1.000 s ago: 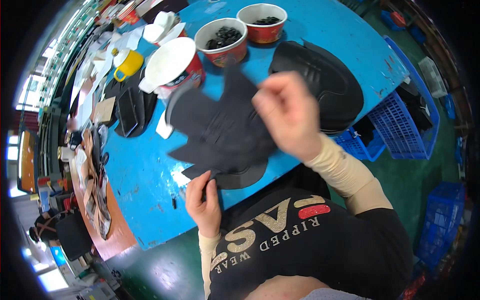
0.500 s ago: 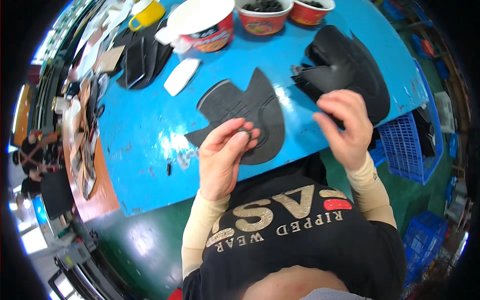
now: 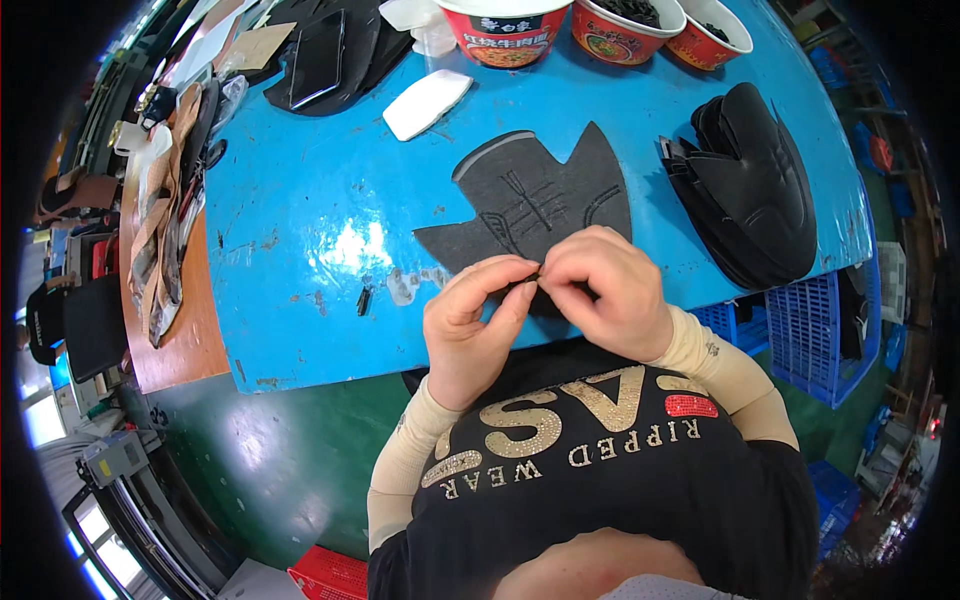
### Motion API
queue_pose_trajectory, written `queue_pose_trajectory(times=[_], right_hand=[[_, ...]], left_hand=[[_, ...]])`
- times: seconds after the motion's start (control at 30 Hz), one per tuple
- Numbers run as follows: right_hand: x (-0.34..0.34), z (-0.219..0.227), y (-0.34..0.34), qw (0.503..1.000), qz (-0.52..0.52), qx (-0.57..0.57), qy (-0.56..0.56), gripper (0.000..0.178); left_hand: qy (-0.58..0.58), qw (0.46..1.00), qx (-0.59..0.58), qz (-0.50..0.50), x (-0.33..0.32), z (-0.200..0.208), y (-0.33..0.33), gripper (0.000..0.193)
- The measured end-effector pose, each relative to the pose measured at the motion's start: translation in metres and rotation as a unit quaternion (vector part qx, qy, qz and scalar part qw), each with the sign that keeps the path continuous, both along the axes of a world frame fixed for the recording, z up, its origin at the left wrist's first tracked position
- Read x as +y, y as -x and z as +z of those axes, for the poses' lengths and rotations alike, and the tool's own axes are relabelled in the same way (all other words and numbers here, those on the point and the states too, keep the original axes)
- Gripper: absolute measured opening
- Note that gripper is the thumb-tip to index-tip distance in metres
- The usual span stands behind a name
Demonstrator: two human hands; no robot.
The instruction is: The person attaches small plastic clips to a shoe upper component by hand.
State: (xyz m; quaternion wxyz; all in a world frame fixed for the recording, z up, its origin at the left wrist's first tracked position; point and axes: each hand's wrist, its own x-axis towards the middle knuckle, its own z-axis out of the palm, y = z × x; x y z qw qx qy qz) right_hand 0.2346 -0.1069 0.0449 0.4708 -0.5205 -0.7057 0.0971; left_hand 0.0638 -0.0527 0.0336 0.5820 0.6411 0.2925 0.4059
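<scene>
My left hand [image 3: 470, 325] and my right hand [image 3: 615, 295] meet fingertip to fingertip above the table's near edge. Both pinch a small dark piece [image 3: 527, 281], mostly covered by the fingers, so its kind does not show. Just beyond them a flat black cut panel [image 3: 540, 195], with raised lines and a notched outline, lies on the blue table [image 3: 300, 200]. My hands hide its near edge. To the right rests a stack of similar black panels [image 3: 755, 190], curved and overlapping.
Red paper bowls [image 3: 510, 40] line the far side, some holding small black parts. A white pad [image 3: 428, 104], a phone [image 3: 318, 58] on black panels and a small black bit [image 3: 364, 301] lie leftward. Blue crates [image 3: 815, 320] stand below the right edge.
My right hand has come left from beside the stack and closed its fingertips against those of my left hand. The view has shifted, so the table's things sit differently in it.
</scene>
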Motion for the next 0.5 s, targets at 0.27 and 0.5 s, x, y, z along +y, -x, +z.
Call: queue_pose_trajectory(times=[0.27, 0.5], right_hand=[[-0.003, 0.004, 0.001, 0.833, 0.062, 0.442, 0.329, 0.016], [0.026, 0.008, -0.049, 0.991, -0.096, -0.057, 0.074, 0.021]], left_hand=[[0.031, 0.998, -0.020, -0.052, 0.003, -0.006, 0.000, 0.021], [-0.209, 0.969, 0.130, -0.033, 0.015, -0.003, -0.002, 0.030]])
